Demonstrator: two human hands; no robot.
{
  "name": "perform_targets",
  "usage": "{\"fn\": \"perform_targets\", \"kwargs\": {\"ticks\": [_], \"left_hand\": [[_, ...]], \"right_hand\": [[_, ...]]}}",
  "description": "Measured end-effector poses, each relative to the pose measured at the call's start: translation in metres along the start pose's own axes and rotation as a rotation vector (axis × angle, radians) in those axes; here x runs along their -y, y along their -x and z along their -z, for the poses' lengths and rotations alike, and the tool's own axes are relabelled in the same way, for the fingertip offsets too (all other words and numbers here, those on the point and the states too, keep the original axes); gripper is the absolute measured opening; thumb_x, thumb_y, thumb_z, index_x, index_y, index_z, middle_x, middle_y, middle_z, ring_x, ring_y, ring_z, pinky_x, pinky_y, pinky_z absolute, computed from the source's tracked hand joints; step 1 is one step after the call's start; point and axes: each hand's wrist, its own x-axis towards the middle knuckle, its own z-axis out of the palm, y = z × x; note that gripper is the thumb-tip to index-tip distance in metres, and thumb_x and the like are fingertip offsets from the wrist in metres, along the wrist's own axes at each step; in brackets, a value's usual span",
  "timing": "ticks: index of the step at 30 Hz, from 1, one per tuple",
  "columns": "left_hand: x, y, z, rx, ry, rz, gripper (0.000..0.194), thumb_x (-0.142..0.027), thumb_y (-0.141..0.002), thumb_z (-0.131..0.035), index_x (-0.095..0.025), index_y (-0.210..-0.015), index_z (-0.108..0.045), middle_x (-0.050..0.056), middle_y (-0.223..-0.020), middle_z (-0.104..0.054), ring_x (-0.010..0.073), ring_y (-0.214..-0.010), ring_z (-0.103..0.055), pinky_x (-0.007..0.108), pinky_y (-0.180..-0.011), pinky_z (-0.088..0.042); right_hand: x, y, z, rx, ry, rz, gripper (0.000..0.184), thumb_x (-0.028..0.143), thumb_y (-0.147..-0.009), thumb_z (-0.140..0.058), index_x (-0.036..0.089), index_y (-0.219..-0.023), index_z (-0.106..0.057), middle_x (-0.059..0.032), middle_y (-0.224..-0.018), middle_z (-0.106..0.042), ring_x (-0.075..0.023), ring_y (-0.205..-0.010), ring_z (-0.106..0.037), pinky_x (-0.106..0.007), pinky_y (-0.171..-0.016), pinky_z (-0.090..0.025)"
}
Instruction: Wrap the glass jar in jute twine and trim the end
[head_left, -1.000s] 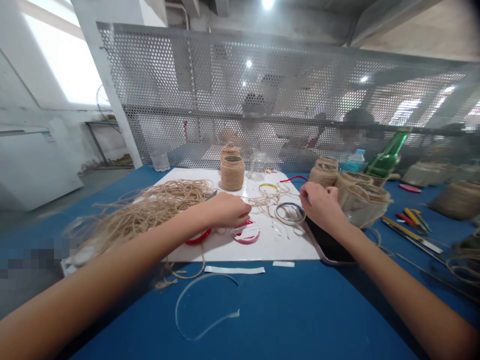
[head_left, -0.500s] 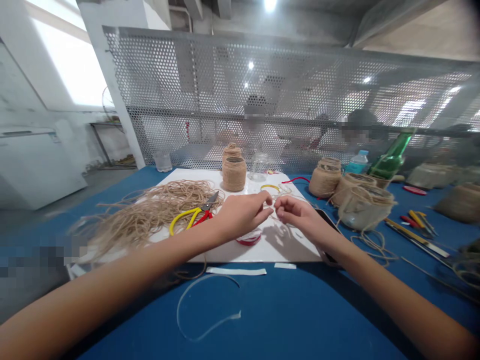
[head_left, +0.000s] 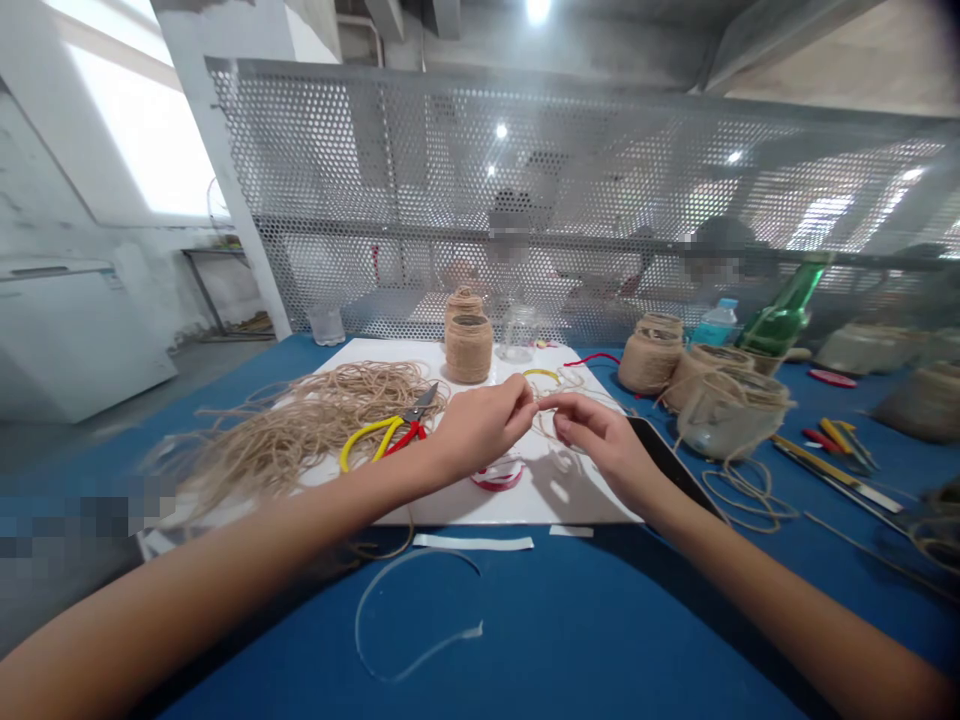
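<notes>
My left hand [head_left: 484, 425] is closed in a pinch above the white board [head_left: 442, 505]; whatever is between its fingertips is too small to make out. Its tips meet the outstretched index finger of my right hand [head_left: 607, 445], whose thumb stays apart below; I see nothing held there. Under the left hand lies a small round red-and-white item [head_left: 499, 475], partly hidden. Scissors [head_left: 394, 430] with yellow and red handles rest, blades spread, on a heap of jute twine [head_left: 322, 420] left of my hands. Behind them stands a twine-wrapped jar [head_left: 469, 350].
A clear glass jar [head_left: 519, 335] stands at the back. On the right are a wrapped jar [head_left: 651, 355], a green bottle [head_left: 787, 310], a phone-like dark slab [head_left: 667, 455] and cutters [head_left: 836, 440]. White strips [head_left: 472, 543] lie in front. A perforated metal screen [head_left: 450, 150] closes off the back.
My left fingers have drawn together into a pinch. My right index finger has stretched leftward and now meets the left fingertips; the right hand has shifted slightly left.
</notes>
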Motion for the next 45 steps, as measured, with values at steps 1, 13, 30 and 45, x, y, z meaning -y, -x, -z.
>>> {"fn": "perform_targets", "kwargs": {"ticks": [1,13,30,45], "left_hand": [[-0.001,0.000,0.000,0.006,-0.006,-0.006,0.024,-0.037,-0.089,-0.033,-0.019,-0.090,-0.049,-0.001,-0.072,-0.061,0.0119,-0.059,-0.053,0.023,-0.052,-0.030],[-0.035,0.032,-0.013,0.354,-0.116,-0.529,0.017,-0.028,-0.082,-0.046,-0.017,-0.075,-0.056,0.004,-0.076,-0.060,0.0179,-0.073,-0.052,0.030,-0.064,-0.039],[-0.026,0.023,-0.010,0.468,0.109,-0.376,0.023,-0.041,-0.079,-0.054,-0.019,-0.075,-0.055,0.001,-0.079,-0.056,0.0178,-0.080,-0.048,0.031,-0.074,-0.028],[0.001,0.000,0.012,0.330,0.187,-0.306,0.016,-0.027,-0.085,-0.043,-0.016,-0.074,-0.050,0.000,-0.072,-0.058,0.0110,-0.065,-0.048,0.022,-0.059,-0.033]], "right_hand": [[-0.001,0.000,0.000,-0.008,-0.009,-0.001,0.023,0.025,-0.082,-0.045,0.022,-0.101,-0.059,-0.0006,-0.075,-0.049,-0.0137,-0.067,-0.043,-0.028,-0.062,-0.036],[-0.026,-0.015,0.022,-0.268,0.053,-0.092,0.014,0.022,-0.076,-0.045,0.016,-0.085,-0.054,0.0035,-0.060,-0.046,-0.0106,-0.054,-0.041,-0.023,-0.052,-0.032],[-0.026,-0.015,0.031,0.088,0.636,0.063,0.016,0.023,-0.079,-0.042,0.018,-0.079,-0.058,-0.0029,-0.075,-0.059,-0.0164,-0.072,-0.052,-0.029,-0.068,-0.037],[-0.039,-0.012,0.047,0.251,1.003,0.066,0.011,0.018,-0.075,-0.047,0.019,-0.077,-0.058,-0.0058,-0.080,-0.062,-0.0216,-0.076,-0.054,-0.038,-0.073,-0.030]]}}
